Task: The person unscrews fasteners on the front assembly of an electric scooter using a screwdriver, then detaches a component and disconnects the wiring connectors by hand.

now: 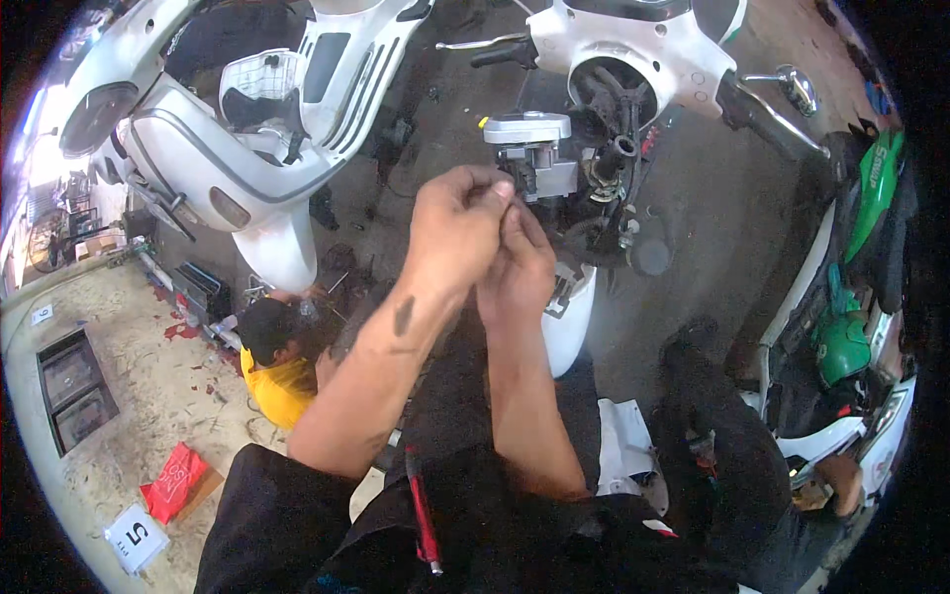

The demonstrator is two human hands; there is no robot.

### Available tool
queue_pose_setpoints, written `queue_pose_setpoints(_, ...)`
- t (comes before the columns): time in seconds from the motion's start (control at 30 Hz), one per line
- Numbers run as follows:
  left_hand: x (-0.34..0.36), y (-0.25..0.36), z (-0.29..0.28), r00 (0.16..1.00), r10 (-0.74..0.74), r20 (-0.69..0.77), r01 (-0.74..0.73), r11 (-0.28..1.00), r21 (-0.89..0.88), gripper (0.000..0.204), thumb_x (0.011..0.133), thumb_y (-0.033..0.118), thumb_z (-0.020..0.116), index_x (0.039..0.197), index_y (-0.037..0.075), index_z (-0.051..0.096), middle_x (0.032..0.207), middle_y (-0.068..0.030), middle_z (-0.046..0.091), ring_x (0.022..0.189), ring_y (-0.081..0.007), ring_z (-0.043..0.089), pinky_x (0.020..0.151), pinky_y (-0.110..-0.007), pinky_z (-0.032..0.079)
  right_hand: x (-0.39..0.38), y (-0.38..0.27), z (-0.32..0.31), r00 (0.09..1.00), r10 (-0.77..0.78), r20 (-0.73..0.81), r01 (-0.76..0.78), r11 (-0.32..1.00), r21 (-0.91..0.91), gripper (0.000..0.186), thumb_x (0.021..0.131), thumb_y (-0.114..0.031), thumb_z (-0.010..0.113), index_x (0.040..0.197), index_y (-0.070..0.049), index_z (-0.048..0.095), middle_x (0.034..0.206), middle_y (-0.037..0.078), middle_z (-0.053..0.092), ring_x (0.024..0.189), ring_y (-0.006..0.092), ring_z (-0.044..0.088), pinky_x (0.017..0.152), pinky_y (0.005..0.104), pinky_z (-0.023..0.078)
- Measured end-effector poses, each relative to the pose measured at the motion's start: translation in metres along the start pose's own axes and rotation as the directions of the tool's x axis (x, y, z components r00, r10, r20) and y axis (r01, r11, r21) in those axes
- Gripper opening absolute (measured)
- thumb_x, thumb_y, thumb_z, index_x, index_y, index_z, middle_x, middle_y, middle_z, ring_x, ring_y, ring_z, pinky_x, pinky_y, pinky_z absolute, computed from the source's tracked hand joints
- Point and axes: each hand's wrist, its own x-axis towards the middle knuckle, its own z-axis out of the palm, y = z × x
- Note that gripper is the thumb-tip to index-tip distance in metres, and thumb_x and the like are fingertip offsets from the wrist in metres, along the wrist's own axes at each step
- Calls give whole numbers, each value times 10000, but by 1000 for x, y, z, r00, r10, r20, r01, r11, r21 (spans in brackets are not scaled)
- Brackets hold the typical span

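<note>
The left hand (457, 226) and right hand (520, 265) meet with bent fingers; whether these grip something, one cannot tell. Just beyond is a grey metal part (556, 179), nearer than the white handlebar (683, 61).

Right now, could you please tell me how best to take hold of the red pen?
Probably pinch the red pen across mid-barrel, coming from the right: it is slim, slants against the black shirt, and the left forearm is ahead to its left.
</note>
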Motion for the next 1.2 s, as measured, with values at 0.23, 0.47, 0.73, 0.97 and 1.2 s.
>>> queue_pose_setpoints(0.23,-6,-21,-18,999,46,4,-46,998,-36,177,911,105,610,981,-55,635,828,-114,680,750,-134,628,657,-290,496,-23,-19,10,876,-463,132,367,466,-805,219,903,-94,649,1073,43,644,999,108,680,905,162,645,799,297,509)
queue_pose_setpoints(0.47,-1,-43,-6,934,358,22,-356,933,-60,126,878,78,608,953,-22,614,838,-134,636,727,-218,620,660,-330,484,-6,-39,-18,653,-517,553,577,-134,-806,151,860,-57,686,984,30,675,948,172,692,833,260,682,759,336,526)
queue_pose_setpoints(0.73,31,-76,-17,650,759,-50,-756,638,-146,196,778,23,663,971,10,629,872,-151,608,782,-332,601,681,-393,492,-8,-52,1,753,-296,587,519,-279,-808,140,934,-61,581,968,67,627,894,144,668,795,222,643,727,306,497)
queue_pose_setpoints(0.97,54,-80,-31,465,874,139,-849,485,-210,191,725,1,661,903,-8,593,867,-141,579,799,-335,600,702,-387,508,-11,-52,-6,750,-225,622,527,-365,-768,169,878,-50,648,1015,46,623,867,127,663,766,202,642,715,285,498)
queue_pose_setpoints(1.2,78,-75,-27,577,812,84,-759,571,-312,164,742,-12,665,898,2,613,868,-143,591,816,-344,600,718,-382,507,-4,-26,1,659,-503,559,380,-420,-825,132,859,-19,671,972,48,658,890,129,686,751,192,650,719,284,510)
